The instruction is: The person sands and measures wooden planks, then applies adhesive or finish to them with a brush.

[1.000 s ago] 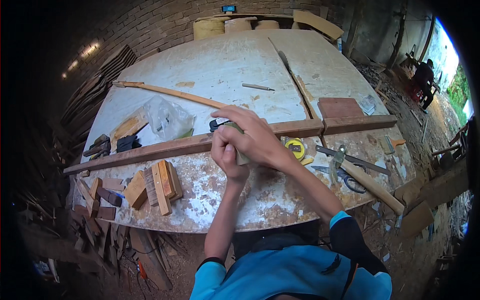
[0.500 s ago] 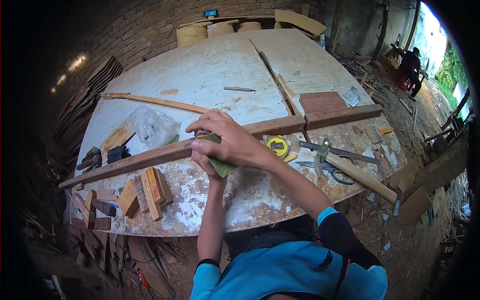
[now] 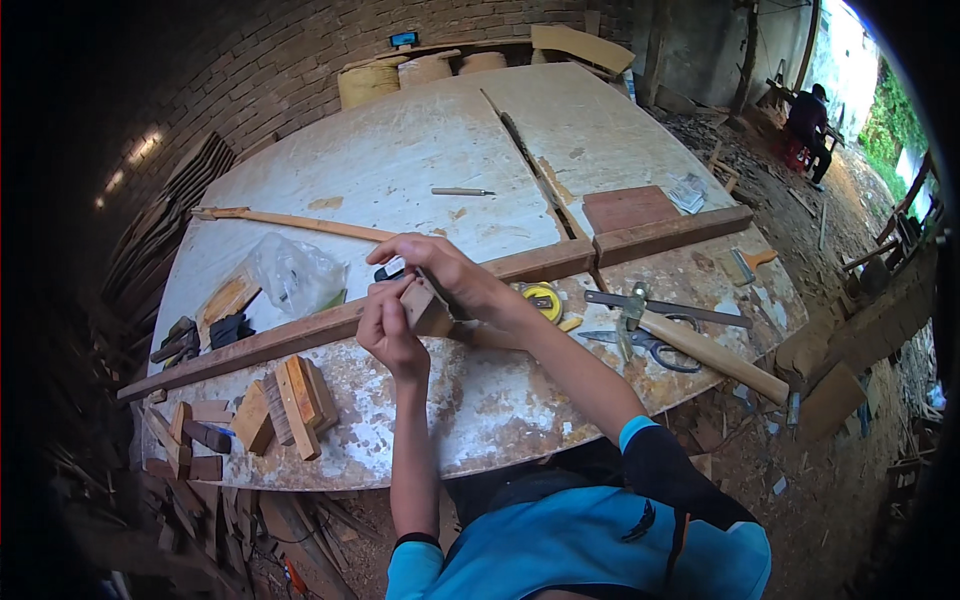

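Over the near half of the table (image 3: pixel 440 130), my left hand (image 3: pixel 392 332) is closed round a tan, angular, wood-like piece (image 3: pixel 428 308). My right hand (image 3: pixel 455 278) curves over the same piece from above and hides part of it. A small black item (image 3: pixel 390 269) with a pale patch shows by the right fingertips; whether it is held cannot be told. Behind both hands runs a long brown wooden bar (image 3: pixel 290 335). A yellow tape measure (image 3: pixel 543 302) lies just right of my right wrist. Under that wrist a light wooden stick (image 3: pixel 492 338) is partly hidden.
At right lie a hammer (image 3: pixel 700 350), scissors (image 3: pixel 665 350), a dark flat metal strip (image 3: pixel 690 312) and a brush (image 3: pixel 750 264). Wooden blocks (image 3: pixel 298 405) and a plastic bag (image 3: pixel 295 275) are at left. A slim tool (image 3: pixel 462 191) lies farther back. A person (image 3: pixel 808 125) sits far right.
My hands have turned the piece: a green sheet-like surface showed between them before, and a tan face shows now. My left hand has shifted slightly left.
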Demonstrator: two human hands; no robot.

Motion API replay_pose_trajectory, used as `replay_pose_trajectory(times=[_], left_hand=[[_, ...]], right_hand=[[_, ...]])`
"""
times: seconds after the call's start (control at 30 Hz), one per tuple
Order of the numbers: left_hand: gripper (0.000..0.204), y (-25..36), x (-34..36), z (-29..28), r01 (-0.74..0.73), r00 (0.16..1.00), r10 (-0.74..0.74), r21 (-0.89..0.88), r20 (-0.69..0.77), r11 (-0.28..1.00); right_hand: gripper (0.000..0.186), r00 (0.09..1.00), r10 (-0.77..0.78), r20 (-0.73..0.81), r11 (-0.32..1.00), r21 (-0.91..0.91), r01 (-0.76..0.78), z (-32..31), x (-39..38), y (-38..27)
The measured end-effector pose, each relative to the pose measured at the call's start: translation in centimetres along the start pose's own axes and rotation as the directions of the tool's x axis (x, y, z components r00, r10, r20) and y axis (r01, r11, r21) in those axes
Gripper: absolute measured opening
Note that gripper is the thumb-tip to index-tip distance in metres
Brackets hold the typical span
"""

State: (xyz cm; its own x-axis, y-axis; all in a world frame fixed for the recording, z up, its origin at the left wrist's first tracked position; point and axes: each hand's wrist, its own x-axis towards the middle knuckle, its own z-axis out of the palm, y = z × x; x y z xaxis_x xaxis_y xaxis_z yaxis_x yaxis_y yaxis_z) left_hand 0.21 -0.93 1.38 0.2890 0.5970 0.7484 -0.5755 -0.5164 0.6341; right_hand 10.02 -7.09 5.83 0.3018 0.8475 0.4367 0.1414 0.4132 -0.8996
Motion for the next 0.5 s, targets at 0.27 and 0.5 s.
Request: replay_pose_trajectory(times=[0.27, 0.5], left_hand=[[0.042, 1.0, -0.3, 0.6, 0.152, 0.941, -0.270, -0.455, -0.206, 0.877], [0.025, 1.0, -0.4, 0.1, 0.096, 0.947, -0.105, -0.047, -0.304, 0.994]], right_hand=[[0.066, 0.999, -0.038, -0.004, 0.983, -0.180, 0.037, 3.5, -0.2, 1.3], [0.065, 0.970, -0.232, 0.066, 0.941, -0.235, 0.241, 3.5, -1.4, -0.1]])
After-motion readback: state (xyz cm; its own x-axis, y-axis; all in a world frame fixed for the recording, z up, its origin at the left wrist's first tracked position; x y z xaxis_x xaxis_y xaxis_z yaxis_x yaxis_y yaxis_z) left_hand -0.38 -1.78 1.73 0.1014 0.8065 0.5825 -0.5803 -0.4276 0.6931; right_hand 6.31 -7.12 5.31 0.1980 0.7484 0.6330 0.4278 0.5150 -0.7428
